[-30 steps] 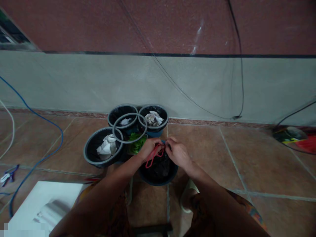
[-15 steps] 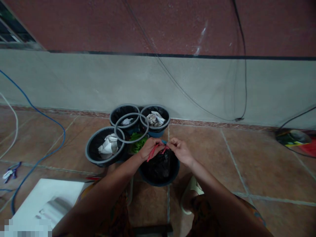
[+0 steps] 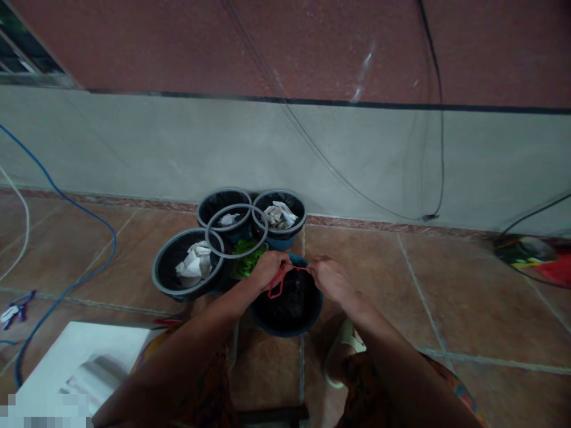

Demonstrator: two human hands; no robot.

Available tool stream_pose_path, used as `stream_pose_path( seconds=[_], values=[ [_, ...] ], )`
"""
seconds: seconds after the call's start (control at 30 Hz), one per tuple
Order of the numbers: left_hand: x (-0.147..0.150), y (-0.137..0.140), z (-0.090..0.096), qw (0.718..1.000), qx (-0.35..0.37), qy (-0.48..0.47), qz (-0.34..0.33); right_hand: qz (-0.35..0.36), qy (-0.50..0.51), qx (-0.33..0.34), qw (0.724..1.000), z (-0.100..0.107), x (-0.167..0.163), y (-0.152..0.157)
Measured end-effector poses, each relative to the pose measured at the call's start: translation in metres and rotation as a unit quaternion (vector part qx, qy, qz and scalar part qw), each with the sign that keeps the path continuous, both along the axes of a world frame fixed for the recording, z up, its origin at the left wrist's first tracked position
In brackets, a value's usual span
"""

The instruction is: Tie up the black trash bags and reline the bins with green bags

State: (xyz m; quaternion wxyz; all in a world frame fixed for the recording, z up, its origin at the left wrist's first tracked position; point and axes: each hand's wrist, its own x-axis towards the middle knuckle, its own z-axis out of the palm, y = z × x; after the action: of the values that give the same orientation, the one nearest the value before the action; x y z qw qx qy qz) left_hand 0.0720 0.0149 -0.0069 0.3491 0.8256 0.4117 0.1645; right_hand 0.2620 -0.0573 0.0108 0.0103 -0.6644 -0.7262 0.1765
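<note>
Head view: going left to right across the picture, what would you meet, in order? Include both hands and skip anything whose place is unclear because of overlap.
Purple-and-white item → leftmost bin → left hand → right hand → red item

I see the left forearm and right forearm slant forward and inward, the left hand and right hand slightly apart, backs up, fingers curled in tight pinches.

Single head-height view, facing forward, tilted down
</note>
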Motion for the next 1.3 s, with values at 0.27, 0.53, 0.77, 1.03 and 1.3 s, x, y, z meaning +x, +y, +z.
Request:
stream_pose_path(
  seconds=[0.27, 0.53, 0.77, 1.03, 1.3],
  values=[
    [-0.019, 0.009, 0.007, 0.997, -0.034, 0.063, -0.024, -0.049, -0.009, -0.029, 0.998, -0.005, -0.002, -0.002],
    [0.006, 0.001, 0.009, 0.882, -0.403, -0.173, 0.170, -0.055, 0.154, -0.026, 0.986, -0.002, -0.005, 0.003],
    [0.007, 0.000, 0.005, 0.902, -0.395, -0.164, 0.062, -0.050, 0.252, -0.008, 0.966, 0.006, -0.013, 0.002],
    [0.008, -0.001, -0.005, 0.956, -0.280, -0.080, -0.033, -0.117, 0.416, 0.007, 0.902, -0.001, -0.019, 0.005],
    [0.008, -0.002, 0.010, 0.938, -0.311, -0.143, -0.044, -0.279, 0.639, -0.130, 0.705, -0.008, -0.029, 0.004]
  ],
)
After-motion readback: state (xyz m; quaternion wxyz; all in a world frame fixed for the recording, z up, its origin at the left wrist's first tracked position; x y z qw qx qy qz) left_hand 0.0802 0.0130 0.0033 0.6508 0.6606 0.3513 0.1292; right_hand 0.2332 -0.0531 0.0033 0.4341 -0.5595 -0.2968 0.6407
